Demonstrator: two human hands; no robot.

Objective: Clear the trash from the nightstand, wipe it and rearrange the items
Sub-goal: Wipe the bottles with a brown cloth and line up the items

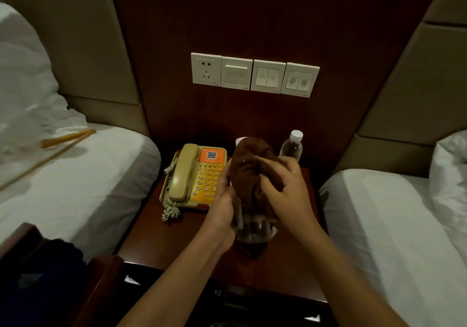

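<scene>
Hands (255,190) bunch brown cloth (252,170) around clear glass (252,230).

Two bare forearms run up from the lower edge to the left hand (222,200) and right hand (288,190) (no sleeves, rings or watch visible).
</scene>
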